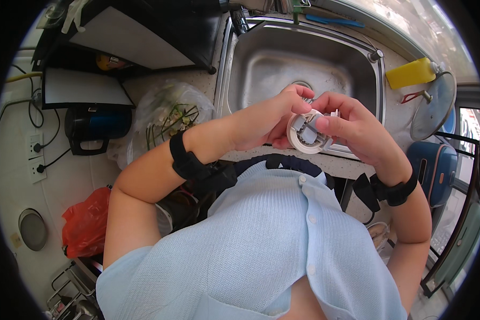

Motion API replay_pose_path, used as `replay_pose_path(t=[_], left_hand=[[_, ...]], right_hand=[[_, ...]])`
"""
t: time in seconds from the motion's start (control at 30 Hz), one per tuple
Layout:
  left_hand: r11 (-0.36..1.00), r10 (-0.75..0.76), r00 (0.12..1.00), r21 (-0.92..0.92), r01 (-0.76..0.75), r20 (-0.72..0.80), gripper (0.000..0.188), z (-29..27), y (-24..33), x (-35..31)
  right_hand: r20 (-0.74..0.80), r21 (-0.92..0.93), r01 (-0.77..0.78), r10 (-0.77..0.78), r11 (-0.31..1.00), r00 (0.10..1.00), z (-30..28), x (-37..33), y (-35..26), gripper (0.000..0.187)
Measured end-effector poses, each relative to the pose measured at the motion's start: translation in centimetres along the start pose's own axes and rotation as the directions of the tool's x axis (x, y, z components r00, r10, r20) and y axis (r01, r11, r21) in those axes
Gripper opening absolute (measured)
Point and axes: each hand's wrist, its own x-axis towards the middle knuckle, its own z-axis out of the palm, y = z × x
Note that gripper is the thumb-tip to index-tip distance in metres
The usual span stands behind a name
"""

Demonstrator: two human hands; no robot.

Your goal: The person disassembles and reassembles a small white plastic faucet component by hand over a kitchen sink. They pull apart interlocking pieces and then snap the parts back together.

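Note:
Above the near edge of the steel sink (272, 56) I hold a small round white plastic part (306, 144) with grey pieces inside its ring. My right hand (352, 125) grips it from the right, the thumb pressed over its face and the fingers bent behind. On the other side my left hand (282, 114) reaches to its upper left rim, thumb and fingertips close together at the edge. Whether the left fingertips pinch a smaller piece is hidden. What the part belongs to cannot be made out.
Left of the sink lies a clear plastic bag of green stems (170, 114), near a dark blue kettle (98, 128). At right are a yellow bottle (410, 73), a glass lid (437, 106) and a blue appliance (432, 170). A red bag (88, 224) hangs lower left.

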Motion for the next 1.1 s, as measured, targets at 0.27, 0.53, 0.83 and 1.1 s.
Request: replay_pose_path(t=[0.27, 0.53, 0.83, 1.1], left_hand=[[0.998, -0.017, 1.000, -0.065, 0.018, 0.020, 0.042, -1.1, -0.3, -0.6], [0.613, 0.431, 0.901, 0.748, -0.253, -0.048, 0.016, -0.2, 0.1, -1.7], [0.121, 0.668, 0.728, 0.942, -0.312, 0.155, 0.008, 0.4, 0.2, -1.9], [0.100, 0.685, 0.710, 0.944, -0.314, 0.164, 0.009, 0.6, 0.1, -2.4]], right_hand=[[-0.063, 0.064, -0.017, 0.021, 0.998, 0.998, 0.3, 0.1, 1.0, 0.026], [-0.101, 0.032, 0.025, -0.022, 0.999, 0.995, 0.3, -0.1, 2.3, 0.022], [-0.083, 0.017, 0.154, -0.153, 0.988, 0.985, 0.8, -0.3, 2.6, 0.023], [-0.039, 0.045, 0.197, -0.195, 0.979, 0.980, 0.7, -0.3, 2.6, 0.024]])
